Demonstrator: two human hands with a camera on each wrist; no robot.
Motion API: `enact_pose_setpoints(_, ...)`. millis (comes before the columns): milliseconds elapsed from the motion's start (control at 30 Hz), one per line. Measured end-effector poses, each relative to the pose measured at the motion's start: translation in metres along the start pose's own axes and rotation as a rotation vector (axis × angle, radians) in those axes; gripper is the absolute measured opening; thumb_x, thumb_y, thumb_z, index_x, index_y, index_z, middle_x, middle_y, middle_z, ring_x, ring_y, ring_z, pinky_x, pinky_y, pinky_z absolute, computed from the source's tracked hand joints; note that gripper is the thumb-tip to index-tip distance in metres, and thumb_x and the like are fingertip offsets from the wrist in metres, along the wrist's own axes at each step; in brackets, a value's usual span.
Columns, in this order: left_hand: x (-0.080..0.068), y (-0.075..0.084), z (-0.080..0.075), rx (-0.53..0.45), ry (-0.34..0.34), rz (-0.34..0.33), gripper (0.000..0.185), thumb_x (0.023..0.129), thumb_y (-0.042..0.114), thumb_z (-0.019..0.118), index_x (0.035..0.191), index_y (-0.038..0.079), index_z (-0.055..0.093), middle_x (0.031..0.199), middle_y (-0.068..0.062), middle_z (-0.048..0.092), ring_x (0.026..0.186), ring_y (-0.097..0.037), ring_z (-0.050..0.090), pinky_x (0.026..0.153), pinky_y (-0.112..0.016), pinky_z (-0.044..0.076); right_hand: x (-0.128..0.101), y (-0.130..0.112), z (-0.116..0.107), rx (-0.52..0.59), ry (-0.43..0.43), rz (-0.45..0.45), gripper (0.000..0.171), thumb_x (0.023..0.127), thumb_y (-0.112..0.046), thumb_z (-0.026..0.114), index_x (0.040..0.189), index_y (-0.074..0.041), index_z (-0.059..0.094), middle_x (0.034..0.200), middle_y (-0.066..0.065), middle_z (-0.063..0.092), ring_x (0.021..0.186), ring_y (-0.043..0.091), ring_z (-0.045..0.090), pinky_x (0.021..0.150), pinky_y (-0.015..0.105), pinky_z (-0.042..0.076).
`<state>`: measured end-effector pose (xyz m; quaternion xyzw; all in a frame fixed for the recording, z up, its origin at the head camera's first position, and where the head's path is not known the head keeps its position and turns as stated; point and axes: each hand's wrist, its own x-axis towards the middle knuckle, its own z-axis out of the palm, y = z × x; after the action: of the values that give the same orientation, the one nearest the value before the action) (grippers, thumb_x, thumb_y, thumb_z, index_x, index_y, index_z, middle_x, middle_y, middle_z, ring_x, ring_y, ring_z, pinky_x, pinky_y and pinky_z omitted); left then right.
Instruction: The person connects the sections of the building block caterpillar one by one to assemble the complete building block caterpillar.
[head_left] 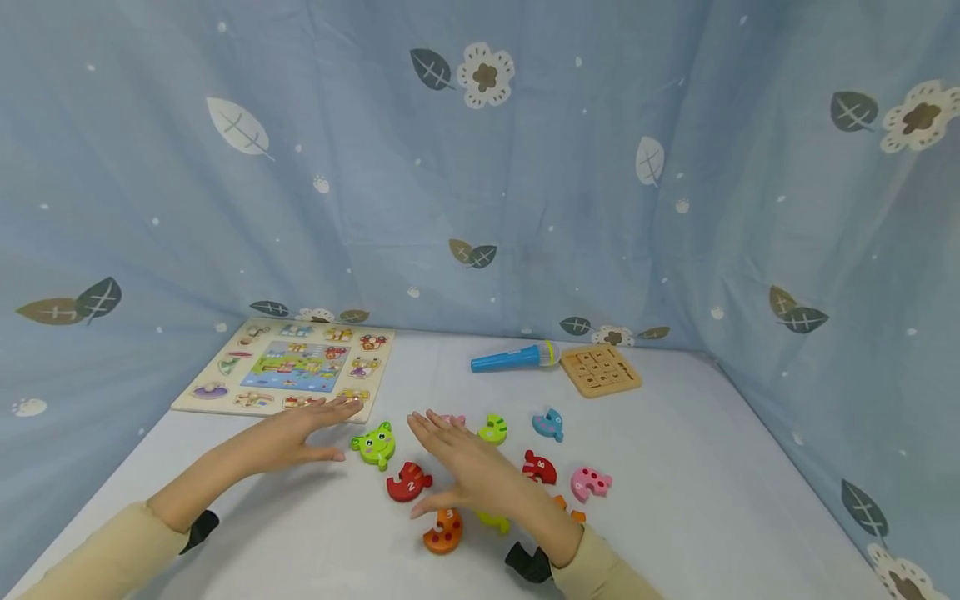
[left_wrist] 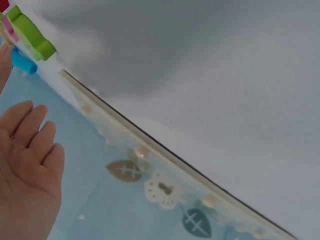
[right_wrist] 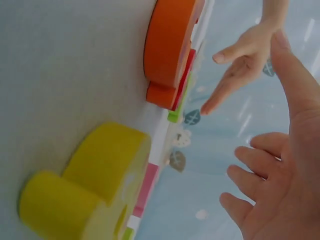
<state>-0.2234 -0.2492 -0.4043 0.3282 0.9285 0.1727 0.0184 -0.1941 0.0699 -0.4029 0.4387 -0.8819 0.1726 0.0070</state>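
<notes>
1. The table [head_left: 712, 500], covered in white cloth, is seen with a picture puzzle board [head_left: 288, 367] at about 10 o'clock from the hands and a small wooden grid board [head_left: 600, 369] at 2 o'clock, a blue toy microphone [head_left: 513, 359] just beside it.
2. The left hand [head_left: 296, 433] and the right hand [head_left: 468, 471] are held flat above the table, fingers straight and spread a little; nothing is gripped by either.
3. The number pieces are scattered under and around the hands: a green frog piece [head_left: 375, 444] lies between them, a red piece [head_left: 407, 482] at 6 o'clock from it, and an orange piece [head_left: 444, 532] just beside the right thumb.
4. A yellow piece [right_wrist: 95, 185] is partly hidden under the right palm.
5. The pieces are judged to be light, stiff, thick painted wood, probably smooth but not fragile; each is best pinched across its flat edges.
</notes>
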Motion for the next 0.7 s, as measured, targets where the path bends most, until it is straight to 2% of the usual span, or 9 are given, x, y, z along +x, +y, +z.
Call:
enact_pose_setpoints(133, 0.006, -0.002, 0.001, 0.011, -0.022, 0.034, 0.064, 0.088, 0.038, 0.069, 0.14, 0.007, 0.051, 0.144, -0.015, 0.047, 0.132, -0.041, 0.04, 0.101, -0.067, 0.034, 0.004, -0.001, 0.002, 0.046, -0.044, 0.066, 0.096, 0.076, -0.06, 0.069, 0.151, -0.013, 0.033, 0.154, 0.0, 0.033, 0.141, 0.017, 0.031, 0.11, 0.042, 0.034)
enact_pose_setpoints(300, 0.014, -0.003, 0.004, 0.025, -0.044, 0.049, 0.058, 0.09, 0.035, 0.067, 0.138, 0.006, 0.053, 0.142, -0.014, 0.049, 0.132, -0.041, 0.04, 0.1, -0.062, 0.038, 0.012, -0.002, 0.006, 0.08, -0.071, 0.138, 0.08, 0.074, -0.052, 0.076, 0.14, -0.013, 0.053, 0.139, -0.004, 0.054, 0.127, 0.011, 0.05, 0.101, 0.032, 0.046)
enact_pose_setpoints(467, 0.024, -0.004, 0.008, 0.038, -0.056, 0.086, 0.053, 0.09, 0.032, 0.067, 0.135, 0.007, 0.057, 0.14, -0.014, 0.051, 0.13, -0.04, 0.043, 0.1, -0.058, 0.041, 0.019, -0.004, 0.009, 0.068, -0.076, 0.175, 0.064, 0.075, -0.048, 0.077, 0.129, -0.016, 0.064, 0.125, -0.006, 0.064, 0.117, 0.009, 0.058, 0.094, 0.025, 0.05)
enact_pose_setpoints(567, 0.03, -0.004, 0.011, 0.044, -0.073, 0.104, 0.053, 0.09, 0.035, 0.066, 0.136, 0.009, 0.057, 0.14, -0.011, 0.052, 0.132, -0.037, 0.043, 0.101, -0.056, 0.04, 0.021, -0.006, 0.009, 0.058, -0.086, 0.189, 0.057, 0.076, -0.045, 0.078, 0.125, -0.017, 0.067, 0.12, -0.005, 0.066, 0.111, 0.008, 0.061, 0.088, 0.019, 0.051)
enact_pose_setpoints(700, 0.036, 0.0, 0.012, 0.026, -0.104, 0.125, 0.058, 0.091, 0.038, 0.065, 0.138, 0.007, 0.054, 0.141, -0.01, 0.051, 0.134, -0.038, 0.039, 0.104, -0.056, 0.037, 0.023, -0.008, 0.009, 0.069, -0.127, 0.205, 0.052, 0.077, -0.04, 0.08, 0.122, -0.017, 0.069, 0.115, -0.005, 0.069, 0.087, 0.003, 0.063, 0.065, 0.012, 0.047)
